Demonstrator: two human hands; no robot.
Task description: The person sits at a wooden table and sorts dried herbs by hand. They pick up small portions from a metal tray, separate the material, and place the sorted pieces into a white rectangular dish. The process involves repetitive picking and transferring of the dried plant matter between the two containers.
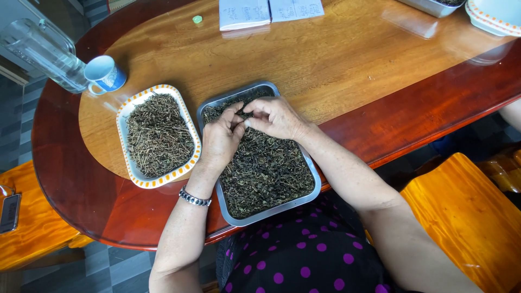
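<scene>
Table point(347, 65): glossy wood, honey-brown oval centre, dark red-brown border. Tray point(313, 168): plain grey metal, holding dark green-black dried leaves point(266, 168). At its 9 o'clock, dish point(130, 163): white, rim patterned with orange dashes, filled with brown-grey twigs point(157, 133). At 10 o'clock, cup point(105, 73): white and blue, beside a clear jar point(40, 51). Cap point(197, 19) at 12 o'clock: pale green. Papers point(268, 11): white. Dress point(309, 255): black with purple dots. Bracelet point(194, 197): silver. Chairs point(467, 217): orange wood.
</scene>
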